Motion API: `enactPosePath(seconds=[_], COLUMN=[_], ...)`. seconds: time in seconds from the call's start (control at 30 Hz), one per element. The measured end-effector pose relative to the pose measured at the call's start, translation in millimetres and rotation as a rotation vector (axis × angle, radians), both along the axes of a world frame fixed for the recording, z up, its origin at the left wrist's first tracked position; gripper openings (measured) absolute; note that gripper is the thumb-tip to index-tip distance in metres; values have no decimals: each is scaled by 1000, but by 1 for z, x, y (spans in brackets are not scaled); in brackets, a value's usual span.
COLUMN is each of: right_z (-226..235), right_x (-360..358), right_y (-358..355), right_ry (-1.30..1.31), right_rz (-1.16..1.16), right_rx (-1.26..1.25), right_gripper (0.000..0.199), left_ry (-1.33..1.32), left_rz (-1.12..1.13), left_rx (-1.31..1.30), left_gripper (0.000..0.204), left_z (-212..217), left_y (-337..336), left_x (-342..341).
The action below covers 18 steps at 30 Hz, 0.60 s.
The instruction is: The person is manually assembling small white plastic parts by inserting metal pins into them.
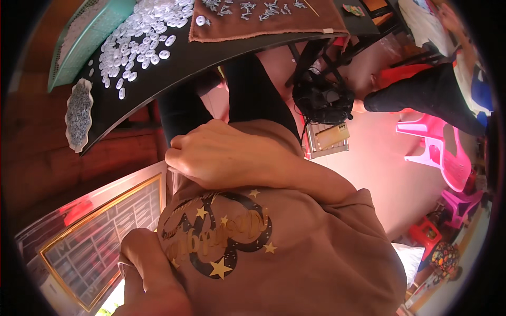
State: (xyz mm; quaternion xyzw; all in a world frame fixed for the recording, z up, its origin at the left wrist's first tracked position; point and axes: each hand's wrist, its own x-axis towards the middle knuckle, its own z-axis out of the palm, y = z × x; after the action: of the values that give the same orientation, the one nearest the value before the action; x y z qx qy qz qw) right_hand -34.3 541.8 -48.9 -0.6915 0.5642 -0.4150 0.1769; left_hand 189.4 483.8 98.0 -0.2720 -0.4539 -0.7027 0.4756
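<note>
My right forearm crosses my body, and my right hand [211, 152] is closed at the side of my brown printed shirt [316, 242]. Its fingers curl into the cloth; the fingertips are hidden. My left hand [139, 247] is bent at the lower left, beside the shirt, with its fingers turned out of sight. Both hands are off the black table [174, 68]. White oval plastic pieces [132, 52] lie heaped on the table, near a scalloped dish [79, 116] of small grey pieces.
A green basket [89, 37] and a brown cloth [263, 23] with small grey pieces are on the table. A black bag [322, 97] and a phone [332, 137] are beyond my right arm. Another person's leg [421, 97] and a pink plastic chair [443, 147] are at right.
</note>
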Motion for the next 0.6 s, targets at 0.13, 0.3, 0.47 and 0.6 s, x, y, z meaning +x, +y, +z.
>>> enactPosePath(seconds=[0.13,0.3,0.47,0.6], right_z=[2,3,-4,-3], right_x=[4,8,10,10], right_y=[5,4,7,11], right_ry=[41,104,124,173], right_rz=[26,49,-26,-29], right_rx=[80,144,117,74], right_gripper=[13,13,13,9], left_ry=[163,72,6,-14], left_rz=[-105,-72,11,53], left_rx=[22,-104,-206,-238], left_gripper=[34,32,29,28], left_z=[-7,-8,-13,-16], left_y=[2,8,13,11], left_x=[1,0,4,2])
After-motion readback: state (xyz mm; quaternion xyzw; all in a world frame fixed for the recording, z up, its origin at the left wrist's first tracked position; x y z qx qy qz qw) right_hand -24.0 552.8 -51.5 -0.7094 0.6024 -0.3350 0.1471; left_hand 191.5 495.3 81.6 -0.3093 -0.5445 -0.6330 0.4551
